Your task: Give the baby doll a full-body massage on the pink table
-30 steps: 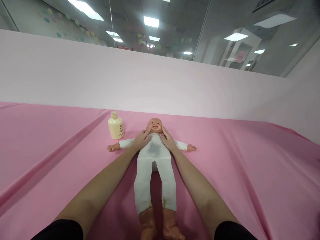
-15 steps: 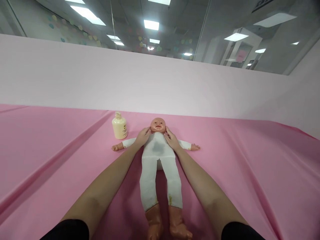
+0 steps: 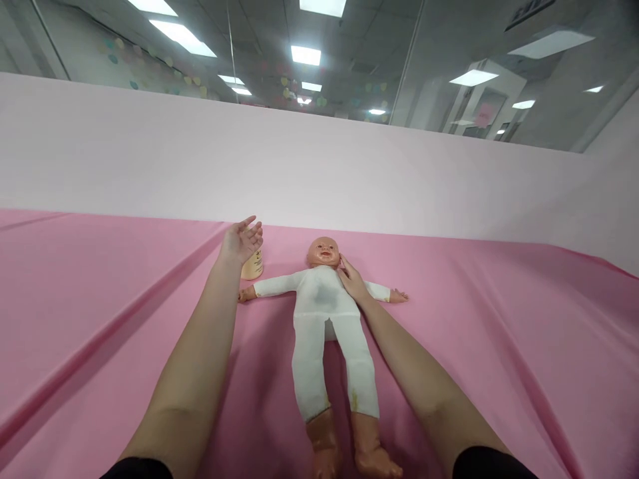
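Observation:
A baby doll [image 3: 327,296] with a white cloth body lies on its back, arms spread and feet toward me. My left hand [image 3: 242,241] is raised over the pale yellow bottle [image 3: 253,266], palm turned up and fingers apart, hiding the bottle's top. Nothing rests in that hand. At the doll's shoulder, beside its neck, lies my right hand [image 3: 352,278], fingers extended and touching the doll without gripping it.
Pink cloth [image 3: 150,299] with long folds covers the surface. Behind it stands a low white wall [image 3: 319,173], topped by a glass panel [image 3: 369,73] showing ceiling lights.
My left hand has left the doll's shoulder and moved left to the bottle, its palm now turned up. My right hand remains at the doll's other shoulder. The view has shifted slightly.

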`<state>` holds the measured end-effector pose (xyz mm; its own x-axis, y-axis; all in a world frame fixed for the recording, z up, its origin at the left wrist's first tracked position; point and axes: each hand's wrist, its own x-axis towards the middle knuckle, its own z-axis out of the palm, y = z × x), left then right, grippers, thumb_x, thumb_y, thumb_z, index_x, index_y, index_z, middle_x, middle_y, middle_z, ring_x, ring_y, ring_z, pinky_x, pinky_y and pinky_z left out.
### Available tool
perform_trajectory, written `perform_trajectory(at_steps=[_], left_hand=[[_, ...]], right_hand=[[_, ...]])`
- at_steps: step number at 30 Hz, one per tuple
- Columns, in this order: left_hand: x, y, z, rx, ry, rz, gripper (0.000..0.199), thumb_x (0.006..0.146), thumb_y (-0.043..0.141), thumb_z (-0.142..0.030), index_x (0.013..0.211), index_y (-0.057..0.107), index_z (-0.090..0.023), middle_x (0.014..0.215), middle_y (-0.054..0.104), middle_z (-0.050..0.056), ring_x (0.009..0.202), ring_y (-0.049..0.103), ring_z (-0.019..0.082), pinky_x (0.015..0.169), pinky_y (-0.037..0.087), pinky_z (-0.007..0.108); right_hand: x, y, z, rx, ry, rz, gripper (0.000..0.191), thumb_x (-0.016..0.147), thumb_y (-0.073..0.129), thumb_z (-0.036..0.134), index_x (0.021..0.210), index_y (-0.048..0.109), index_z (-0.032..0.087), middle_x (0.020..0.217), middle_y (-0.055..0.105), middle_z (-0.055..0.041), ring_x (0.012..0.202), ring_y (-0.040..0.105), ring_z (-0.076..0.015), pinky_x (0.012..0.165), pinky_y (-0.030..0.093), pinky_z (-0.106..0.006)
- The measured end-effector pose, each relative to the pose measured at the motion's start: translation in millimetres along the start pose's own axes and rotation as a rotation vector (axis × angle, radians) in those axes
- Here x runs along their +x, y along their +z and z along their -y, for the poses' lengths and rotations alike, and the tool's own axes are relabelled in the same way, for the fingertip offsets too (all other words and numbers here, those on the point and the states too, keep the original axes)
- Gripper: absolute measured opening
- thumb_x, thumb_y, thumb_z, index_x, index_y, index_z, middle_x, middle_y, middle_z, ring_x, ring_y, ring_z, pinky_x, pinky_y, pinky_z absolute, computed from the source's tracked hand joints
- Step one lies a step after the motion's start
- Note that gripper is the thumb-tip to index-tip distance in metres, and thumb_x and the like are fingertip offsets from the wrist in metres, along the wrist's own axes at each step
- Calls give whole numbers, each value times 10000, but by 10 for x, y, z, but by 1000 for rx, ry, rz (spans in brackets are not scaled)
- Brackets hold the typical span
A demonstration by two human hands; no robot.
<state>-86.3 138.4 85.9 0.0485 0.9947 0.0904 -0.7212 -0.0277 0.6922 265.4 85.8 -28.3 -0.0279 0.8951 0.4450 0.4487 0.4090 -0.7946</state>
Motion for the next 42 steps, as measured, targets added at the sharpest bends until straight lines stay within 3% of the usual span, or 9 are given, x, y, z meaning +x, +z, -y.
perform_trajectory(at_steps=[5, 10, 15, 22, 26, 32, 42], left_hand=[[-69, 60, -7, -64, -46, 42, 344, 823, 461, -182, 1153, 559, -179, 1051, 601, 135, 908, 658, 222, 614, 563, 274], [-112, 81, -38, -382, -78, 5, 311, 900, 376, -148, 1160, 547, -132, 894, 587, 108, 793, 648, 161, 629, 584, 255], [-68, 32, 12, -552, -71, -32, 266, 945, 368, -128, 1160, 524, -117, 799, 590, 72, 711, 631, 121, 580, 583, 205], [-29, 129, 210, -531, 88, -144, 212, 944, 513, -168, 1154, 541, -157, 797, 626, 11, 643, 626, 40, 647, 573, 83], [-30, 139, 194, -520, 84, -171, 261, 951, 501, -175, 1212, 522, -171, 765, 633, -2, 617, 634, 42, 609, 579, 77], [-40, 136, 190, -502, 114, -183, 283, 941, 521, -167, 1224, 512, -183, 844, 661, -1, 729, 669, 52, 683, 590, 88], [-30, 173, 244, -436, 173, -239, 141, 942, 522, -179, 1069, 584, -172, 908, 673, 15, 853, 663, 63, 763, 581, 106]], right_hand=[[-29, -19, 63, -31, 23, -2, 613, 887, 453, 383, 1458, 311, 212, 899, 652, -39, 782, 589, -186, 790, 493, -359], [-36, -30, 83, -58, 30, 11, 590, 889, 436, 362, 1454, 309, 247, 679, 538, 28, 605, 488, -146, 624, 444, -284], [-46, -43, 97, -59, 35, 25, 596, 887, 426, 353, 1457, 290, 249, 677, 549, 27, 597, 488, -150, 610, 434, -280], [-53, -39, 139, -38, 56, 5, 609, 873, 445, 381, 1446, 324, 213, 670, 575, 9, 598, 520, -172, 657, 485, -334], [-52, -40, 150, -31, 62, -1, 623, 865, 456, 384, 1447, 327, 202, 701, 602, -4, 627, 541, -182, 725, 495, -367], [-60, -43, 138, -67, 59, 17, 609, 880, 425, 386, 1458, 298, 241, 650, 555, 23, 577, 493, -173, 675, 481, -352], [-50, -40, 114, -53, 42, 19, 600, 879, 430, 388, 1449, 304, 250, 630, 527, 35, 569, 491, -162, 590, 447, -296]])
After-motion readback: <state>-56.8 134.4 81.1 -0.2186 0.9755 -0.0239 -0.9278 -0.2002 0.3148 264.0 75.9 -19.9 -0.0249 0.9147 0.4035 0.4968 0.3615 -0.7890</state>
